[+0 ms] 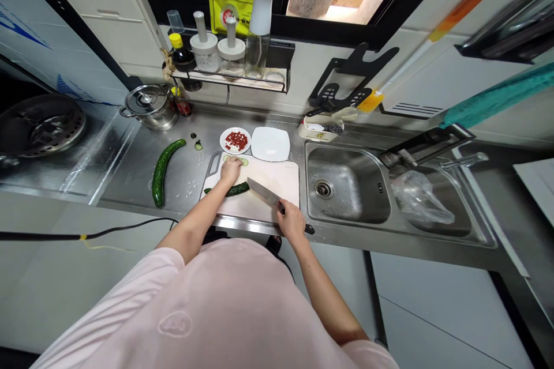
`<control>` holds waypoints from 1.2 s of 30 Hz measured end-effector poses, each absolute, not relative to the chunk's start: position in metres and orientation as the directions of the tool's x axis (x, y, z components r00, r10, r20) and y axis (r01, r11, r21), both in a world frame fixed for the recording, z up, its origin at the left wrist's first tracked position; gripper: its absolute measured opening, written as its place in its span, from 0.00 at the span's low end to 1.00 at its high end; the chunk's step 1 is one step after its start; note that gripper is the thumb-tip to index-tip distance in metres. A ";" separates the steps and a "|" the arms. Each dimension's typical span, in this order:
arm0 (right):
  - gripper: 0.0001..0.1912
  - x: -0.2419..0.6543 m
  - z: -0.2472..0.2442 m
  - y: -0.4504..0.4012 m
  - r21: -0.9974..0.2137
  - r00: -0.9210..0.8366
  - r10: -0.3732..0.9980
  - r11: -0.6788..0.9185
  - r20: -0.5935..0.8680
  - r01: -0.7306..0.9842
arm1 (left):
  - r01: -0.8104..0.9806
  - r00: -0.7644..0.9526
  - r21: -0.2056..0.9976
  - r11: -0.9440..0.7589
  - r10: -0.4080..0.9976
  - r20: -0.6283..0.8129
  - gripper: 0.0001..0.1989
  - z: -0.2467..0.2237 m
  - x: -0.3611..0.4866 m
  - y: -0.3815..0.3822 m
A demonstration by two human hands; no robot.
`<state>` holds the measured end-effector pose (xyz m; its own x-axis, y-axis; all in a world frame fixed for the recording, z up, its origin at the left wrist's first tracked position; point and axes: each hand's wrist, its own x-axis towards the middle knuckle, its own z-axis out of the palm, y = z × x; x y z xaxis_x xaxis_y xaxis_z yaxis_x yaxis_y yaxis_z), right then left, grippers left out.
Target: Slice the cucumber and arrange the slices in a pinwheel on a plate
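A white cutting board [281, 176] lies on the steel counter. My right hand [291, 220] is closed round the handle of a broad knife [264, 192], whose blade points up and left over the board. Near the blade's tip is the end of a dark green cucumber piece [237, 189]. My left hand [232, 170] is at the board's upper left, beside pale green cucumber slices [244, 162]; its fingers are bent down, and what they grip, if anything, is hidden. Another whole cucumber [162, 176] lies on the counter at the left.
Behind the board stand a plate of chopped red pieces [223, 139] and an empty white plate [270, 144]. A sink [346, 184] is at the right, a lidded pot [151, 108] and a wok [38, 127] at the left. A shelf [234, 79] holds jars and bottles.
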<state>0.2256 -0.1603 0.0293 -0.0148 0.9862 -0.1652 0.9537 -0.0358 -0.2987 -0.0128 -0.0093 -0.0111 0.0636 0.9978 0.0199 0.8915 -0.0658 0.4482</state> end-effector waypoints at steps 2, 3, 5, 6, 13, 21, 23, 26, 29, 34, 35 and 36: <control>0.18 0.225 0.029 -0.160 -0.300 -0.016 0.987 -0.033 -0.159 0.954 | 0.890 0.063 0.451 -0.065 0.998 0.020 0.14 -0.010 -0.012 -0.009; 0.18 0.225 0.029 -0.160 -0.299 -0.016 0.988 -0.031 -0.155 0.954 | 0.889 0.063 0.453 -0.066 0.998 0.020 0.14 -0.010 -0.012 -0.009; 0.18 0.225 0.028 -0.160 -0.298 -0.020 0.988 -0.027 -0.152 0.954 | 0.888 0.064 0.456 -0.064 0.998 0.017 0.14 -0.011 -0.013 -0.008; 0.17 0.225 0.028 -0.160 -0.298 -0.022 0.988 -0.024 -0.152 0.954 | 0.887 0.063 0.457 -0.062 0.998 0.014 0.14 -0.011 -0.013 -0.008; 0.17 0.224 0.029 -0.160 -0.315 -0.014 0.988 -0.036 -0.156 0.949 | 0.898 0.064 0.436 -0.061 0.998 0.008 0.14 -0.008 -0.011 -0.008; 0.15 0.224 0.029 -0.159 -0.398 0.008 0.994 -0.053 -0.113 0.916 | 0.867 0.034 0.496 -0.054 0.998 0.048 0.13 -0.006 -0.013 -0.010; 0.13 0.224 0.029 -0.159 -0.418 0.047 0.993 -0.090 -0.113 0.904 | 0.838 0.009 0.542 -0.067 0.994 0.108 0.13 -0.005 -0.015 -0.015; 0.13 0.222 0.029 -0.159 -0.423 0.119 0.984 -0.165 -0.134 0.891 | 0.788 -0.030 0.609 -0.094 0.981 0.190 0.11 -0.003 -0.017 -0.032; 0.13 0.220 0.029 -0.160 -0.437 0.144 0.977 -0.199 -0.156 0.877 | 0.742 -0.001 0.648 -0.171 0.967 0.256 0.10 0.001 -0.015 -0.058; 0.12 0.215 0.031 -0.159 -0.481 0.127 0.978 -0.194 -0.168 0.855 | 0.696 0.066 0.674 -0.249 0.956 0.285 0.08 0.007 -0.007 -0.101; 0.12 0.213 0.031 -0.158 -0.485 0.127 0.978 -0.194 -0.167 0.853 | 0.686 0.079 0.681 -0.255 0.957 0.279 0.08 0.008 -0.006 -0.108; 0.12 0.212 0.031 -0.158 -0.490 0.130 0.978 -0.195 -0.165 0.850 | 0.678 0.092 0.687 -0.262 0.957 0.274 0.08 0.009 -0.005 -0.114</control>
